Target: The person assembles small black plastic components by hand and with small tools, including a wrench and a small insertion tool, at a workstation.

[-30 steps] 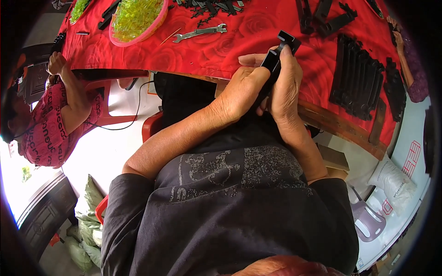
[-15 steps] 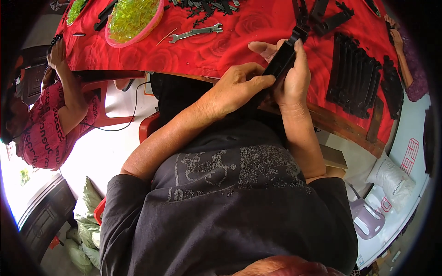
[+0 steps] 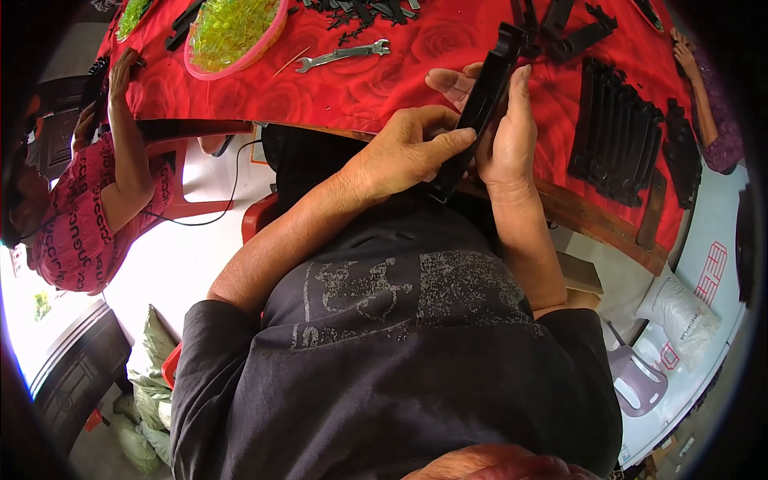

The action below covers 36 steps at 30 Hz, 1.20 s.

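A long, narrow black plastic part (image 3: 486, 94) with a hollow channel slants across the table's near edge, its lower end close to my shirt. My left hand (image 3: 410, 152) is closed around its lower half, with the thumb lying along the top. Behind the part, my right hand (image 3: 514, 146) is open, palm turned toward it. The right thumb points up beside the part, and its fingers reach out on the other side. Whether the right palm touches the part is hard to see. Just beyond the part's upper end lie more black plastic pieces (image 3: 580, 40).
A red flowered cloth (image 3: 432, 56) covers the table. On it are a pink-rimmed basket (image 3: 210, 76) of yellow-green clear pieces, a wrench (image 3: 344, 54), small black parts (image 3: 360, 16) and a row of long black parts (image 3: 614, 132). Other people sit at left and right.
The black part has slid down toward me and stands more upright, its upper end now apart from the pieces beyond. My right thumb has lifted off it. The person at left has moved a hand.
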Each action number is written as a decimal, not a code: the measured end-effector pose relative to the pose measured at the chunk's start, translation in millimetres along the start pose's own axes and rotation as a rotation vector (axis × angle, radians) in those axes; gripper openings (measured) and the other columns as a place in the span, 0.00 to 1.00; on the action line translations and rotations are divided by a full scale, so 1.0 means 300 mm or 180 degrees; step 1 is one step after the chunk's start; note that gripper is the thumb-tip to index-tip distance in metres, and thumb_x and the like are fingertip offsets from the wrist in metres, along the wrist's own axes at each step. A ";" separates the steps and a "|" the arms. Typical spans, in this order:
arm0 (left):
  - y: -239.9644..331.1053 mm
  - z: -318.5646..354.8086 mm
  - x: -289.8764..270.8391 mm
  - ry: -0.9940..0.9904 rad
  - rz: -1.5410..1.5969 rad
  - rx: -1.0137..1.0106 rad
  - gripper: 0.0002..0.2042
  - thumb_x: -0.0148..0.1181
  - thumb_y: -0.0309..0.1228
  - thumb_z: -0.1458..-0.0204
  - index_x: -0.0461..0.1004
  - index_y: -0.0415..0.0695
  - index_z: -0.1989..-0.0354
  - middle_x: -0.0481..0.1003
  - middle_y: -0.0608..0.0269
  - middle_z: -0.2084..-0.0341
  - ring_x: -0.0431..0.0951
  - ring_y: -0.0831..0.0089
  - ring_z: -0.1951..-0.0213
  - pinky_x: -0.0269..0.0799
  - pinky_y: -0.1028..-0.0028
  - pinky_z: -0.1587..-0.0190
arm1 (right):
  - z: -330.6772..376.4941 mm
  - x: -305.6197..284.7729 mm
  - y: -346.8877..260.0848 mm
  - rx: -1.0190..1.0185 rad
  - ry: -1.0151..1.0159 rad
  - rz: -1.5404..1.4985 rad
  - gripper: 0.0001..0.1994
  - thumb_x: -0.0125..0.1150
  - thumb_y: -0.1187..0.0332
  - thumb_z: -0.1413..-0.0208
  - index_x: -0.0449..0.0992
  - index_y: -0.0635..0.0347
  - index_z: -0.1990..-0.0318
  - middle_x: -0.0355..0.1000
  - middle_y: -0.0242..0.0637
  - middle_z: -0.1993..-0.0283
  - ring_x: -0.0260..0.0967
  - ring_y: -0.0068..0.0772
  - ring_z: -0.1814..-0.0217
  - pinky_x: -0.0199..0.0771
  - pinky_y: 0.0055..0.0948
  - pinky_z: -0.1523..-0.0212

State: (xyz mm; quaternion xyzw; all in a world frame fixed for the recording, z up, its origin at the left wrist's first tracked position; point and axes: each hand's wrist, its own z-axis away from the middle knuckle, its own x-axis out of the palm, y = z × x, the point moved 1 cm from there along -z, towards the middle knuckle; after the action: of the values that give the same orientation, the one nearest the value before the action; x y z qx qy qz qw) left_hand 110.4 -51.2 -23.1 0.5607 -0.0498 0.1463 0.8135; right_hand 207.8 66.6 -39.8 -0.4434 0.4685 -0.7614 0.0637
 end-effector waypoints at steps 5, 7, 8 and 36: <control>-0.020 -0.008 -0.011 0.0148 0.0301 0.0123 0.20 0.58 0.41 0.36 0.70 0.35 0.47 0.80 0.62 0.65 0.80 0.80 0.64 0.78 0.79 0.62 | -0.002 -0.013 0.022 0.0290 -0.0018 0.0183 0.31 0.34 0.41 0.31 0.70 0.63 0.52 0.74 0.59 0.48 0.73 0.50 0.44 0.77 0.42 0.46; -0.025 -0.012 -0.010 0.0187 0.0365 0.0163 0.21 0.57 0.41 0.36 0.70 0.35 0.46 0.80 0.62 0.65 0.81 0.79 0.63 0.79 0.77 0.60 | 0.000 -0.005 0.022 0.0380 -0.0049 0.0250 0.31 0.34 0.41 0.31 0.70 0.63 0.52 0.74 0.58 0.48 0.73 0.49 0.44 0.78 0.41 0.47; -0.026 -0.019 0.000 0.0293 0.0478 0.0276 0.20 0.59 0.41 0.37 0.71 0.34 0.48 0.78 0.64 0.69 0.78 0.80 0.69 0.75 0.79 0.66 | 0.000 -0.001 0.021 0.0353 0.0012 0.0205 0.31 0.36 0.40 0.31 0.71 0.63 0.55 0.76 0.56 0.51 0.76 0.45 0.48 0.79 0.37 0.50; 0.111 -0.075 -0.429 0.2365 -0.3278 0.1298 0.07 0.67 0.30 0.52 0.80 0.41 0.66 0.79 0.53 0.72 0.80 0.59 0.70 0.73 0.64 0.65 | -0.027 -0.038 0.004 0.0568 0.0397 -0.0418 0.30 0.38 0.43 0.30 0.68 0.67 0.49 0.76 0.56 0.53 0.78 0.48 0.52 0.81 0.31 0.59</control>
State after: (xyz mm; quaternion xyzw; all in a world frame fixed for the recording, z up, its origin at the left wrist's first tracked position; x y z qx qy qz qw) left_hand -23.8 -42.8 -33.0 0.5678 0.5365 -0.0709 0.6203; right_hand 208.4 77.0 -49.1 -0.4175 0.3719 -0.8287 0.0236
